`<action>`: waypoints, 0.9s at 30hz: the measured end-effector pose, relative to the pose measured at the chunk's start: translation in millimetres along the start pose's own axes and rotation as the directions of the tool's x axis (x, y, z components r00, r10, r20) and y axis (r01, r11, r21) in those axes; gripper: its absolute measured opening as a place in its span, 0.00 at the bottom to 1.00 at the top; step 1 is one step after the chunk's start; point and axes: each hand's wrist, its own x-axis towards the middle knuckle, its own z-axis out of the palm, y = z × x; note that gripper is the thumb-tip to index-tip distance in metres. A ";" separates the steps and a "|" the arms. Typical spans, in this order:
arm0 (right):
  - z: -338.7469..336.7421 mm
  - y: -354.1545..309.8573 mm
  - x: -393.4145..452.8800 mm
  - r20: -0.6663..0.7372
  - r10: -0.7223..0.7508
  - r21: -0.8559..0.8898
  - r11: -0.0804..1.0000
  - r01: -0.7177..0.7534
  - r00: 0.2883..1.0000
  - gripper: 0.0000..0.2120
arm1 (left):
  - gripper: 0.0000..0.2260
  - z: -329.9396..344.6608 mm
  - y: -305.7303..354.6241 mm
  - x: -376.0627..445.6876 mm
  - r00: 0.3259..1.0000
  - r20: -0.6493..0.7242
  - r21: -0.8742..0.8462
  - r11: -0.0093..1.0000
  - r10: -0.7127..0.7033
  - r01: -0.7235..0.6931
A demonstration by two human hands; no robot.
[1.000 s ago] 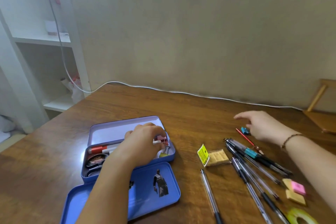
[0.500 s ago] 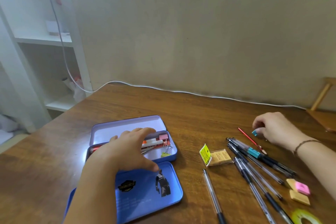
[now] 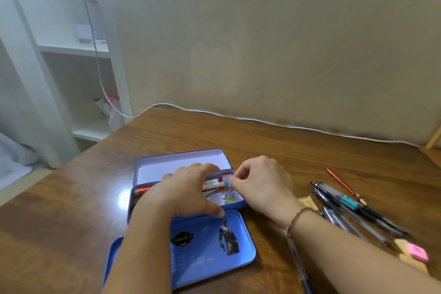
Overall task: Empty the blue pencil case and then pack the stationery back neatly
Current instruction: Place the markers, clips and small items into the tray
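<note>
Packing underway: right hand (image 3: 260, 184) fingers pinch a small teal binder clip (image 3: 227, 181) above the open blue metal pencil case (image 3: 235, 204) at frame centre, left hand (image 3: 183, 192) fingers spread steadying its contents, so next the clip needs releasing inside.

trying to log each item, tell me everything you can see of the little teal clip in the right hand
The teal clip is a small binder-style clip, teal and slightly blurred, so its wire handles cannot be made out. The right hand pinches it between thumb and fingertips, holding it just above the right end of the open blue pencil case, over the white-capped marker and the loose clips inside. It looks not yet set down; whether it touches anything below is unclear.
</note>
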 end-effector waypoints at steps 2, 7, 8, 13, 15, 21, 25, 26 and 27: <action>5.4 -0.3 1.2 -0.008 0.015 -0.034 0.999 -0.015 1.000 0.10 | 0.41 -0.2 0.6 0.5 1.000 -0.010 -0.003 1.000 0.002 -0.002; 8.1 0.6 -0.7 -0.043 -0.036 -0.122 0.992 0.031 0.998 0.10 | 0.40 0.4 1.4 0.7 1.000 -0.028 -0.016 1.000 0.002 -0.003; 8.6 0.9 -1.0 -0.050 -0.058 -0.146 0.988 0.050 0.997 0.10 | 0.40 0.9 2.4 0.6 1.000 -0.030 -0.017 1.000 0.005 -0.005; 10.5 3.2 -0.6 -0.054 -0.111 -0.168 0.981 0.100 0.992 0.08 | 0.39 1.1 4.2 -0.1 0.999 -0.029 -0.005 1.000 0.025 -0.025; 11.2 4.3 -0.5 -0.043 -0.121 -0.155 0.981 0.113 0.992 0.09 | 0.39 1.5 3.6 0.2 0.999 -0.031 -0.006 1.000 0.029 -0.029; -5.1 14.2 -3.5 -0.057 -0.168 -0.084 0.983 0.163 0.984 0.07 | 0.38 4.2 2.2 4.1 0.998 -0.012 -0.006 0.998 0.061 -0.061; -49.6 43.3 -14.9 -0.224 -0.178 0.032 0.981 0.189 0.958 0.06 | 0.30 10.1 21.4 3.8 0.973 -0.181 0.073 0.989 0.141 -0.130; -62.3 55.5 -20.7 -0.255 -0.174 0.055 0.980 0.194 0.951 0.05 | 0.28 13.1 32.2 3.8 0.949 -0.254 0.097 0.981 0.185 -0.165; -75.0 69.4 -27.2 -0.274 -0.160 0.073 0.980 0.186 0.948 0.04 | 0.25 17.0 44.4 3.6 0.922 -0.308 0.108 0.972 0.234 -0.211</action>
